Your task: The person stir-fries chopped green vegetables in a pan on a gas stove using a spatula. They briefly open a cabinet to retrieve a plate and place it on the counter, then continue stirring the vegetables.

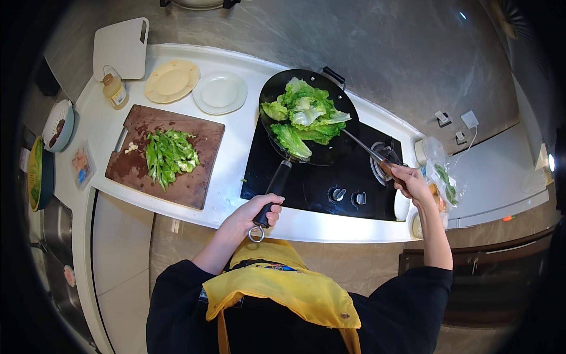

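Note:
My left hand (261,212) grips the black handle (277,179) of a dark wok (325,157) over the left side of the black gas hob (300,194). Green lettuce leaves (309,110) are heaped in the wok. In my right hand (413,183) is the wooden handle of a metal-shafted cooking utensil (369,152). Its far end reaches into the wok at the lettuce's right side, where the leaves hide its head. To the left, sliced green peppers (170,155) and a little chopped garlic (131,148) lie on a brown cutting board (208,137).
Behind the board are a yellow plate (172,82), a white plate (219,93), a bottle (116,93) and an upright white cutting board (119,48). A plastic pack (83,166) and colanders (66,128) stand left, near a sink (57,234). Bagged vegetables (446,183) sit right of the hob.

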Available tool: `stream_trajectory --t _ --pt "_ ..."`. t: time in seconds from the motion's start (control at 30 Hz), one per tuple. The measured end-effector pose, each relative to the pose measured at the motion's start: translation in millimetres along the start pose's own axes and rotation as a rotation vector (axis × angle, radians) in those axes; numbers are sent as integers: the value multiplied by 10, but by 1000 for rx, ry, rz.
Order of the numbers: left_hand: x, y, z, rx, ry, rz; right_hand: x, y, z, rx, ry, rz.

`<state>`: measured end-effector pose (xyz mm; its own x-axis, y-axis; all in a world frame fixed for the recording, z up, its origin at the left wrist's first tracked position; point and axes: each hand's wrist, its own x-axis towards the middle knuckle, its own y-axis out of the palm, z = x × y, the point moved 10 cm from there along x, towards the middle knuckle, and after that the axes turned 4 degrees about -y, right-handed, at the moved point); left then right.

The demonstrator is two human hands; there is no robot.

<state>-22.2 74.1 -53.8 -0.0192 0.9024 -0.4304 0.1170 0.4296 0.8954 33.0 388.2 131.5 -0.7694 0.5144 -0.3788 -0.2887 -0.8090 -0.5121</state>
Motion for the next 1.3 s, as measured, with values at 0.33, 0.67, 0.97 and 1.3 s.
stream_trajectory --t 0.33,0.67,0.97,1.3 --pt "17 -25 -3 -23 2 49 -158 -106 625 -164 -146 -130" --pt "36 -43 -16 -22 35 46 -398 509 1773 -1348 -574 -458" --pt "87 -81 -2 -17 30 55 483 -436 1779 -1249 -166 -254" --pt "-34 -13 -21 -8 3 26 1481 -1142 1153 -748 40 136"
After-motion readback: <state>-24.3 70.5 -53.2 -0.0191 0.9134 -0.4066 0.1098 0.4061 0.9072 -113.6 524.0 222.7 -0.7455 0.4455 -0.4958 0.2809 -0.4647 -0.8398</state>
